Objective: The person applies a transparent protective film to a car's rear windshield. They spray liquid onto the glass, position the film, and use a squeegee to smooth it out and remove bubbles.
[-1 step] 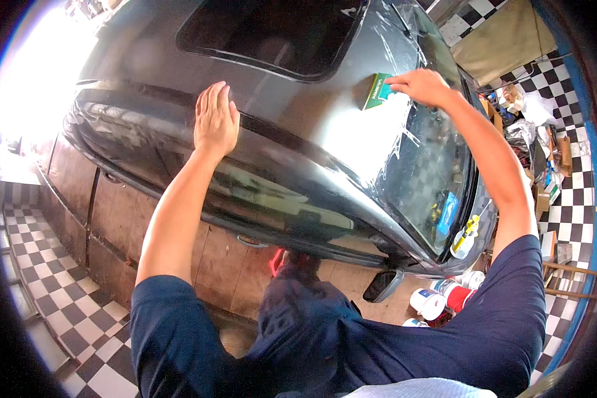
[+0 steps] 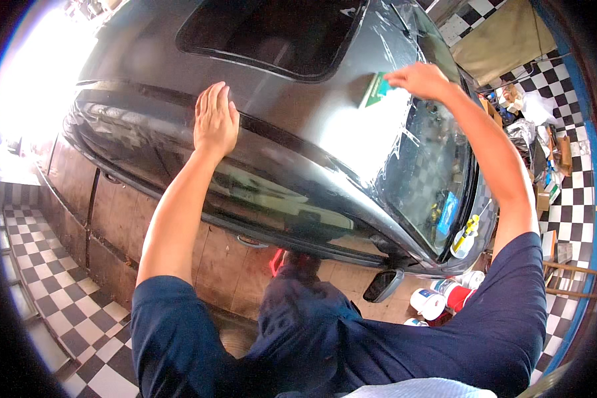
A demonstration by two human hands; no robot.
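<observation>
A dark grey car [image 2: 272, 113] spreads out in front of me, with a dark sunroof panel [image 2: 272, 36] at the far side of its roof. My left hand [image 2: 215, 123] lies on the near edge of the roof, fingers stretched out, holding nothing. Over the roof's front part, my right hand [image 2: 420, 81] is closed on the end of a flat green squeegee [image 2: 374, 91], which appears to rest against the glossy surface. Clear wrinkled film [image 2: 398, 142] shows in whitish creases between the roof and the windshield [image 2: 431, 172].
A side mirror [image 2: 383, 285] juts out near my body. White buckets [image 2: 428, 303] stand on the floor beside the car. A yellow-handled tool [image 2: 467, 232] lies by the windshield's base. Cluttered boxes and plastic [image 2: 537, 146] are at the right, on a checkered floor.
My right hand and the squeegee have shifted slightly to the left and away from me. The left hand stays in place.
</observation>
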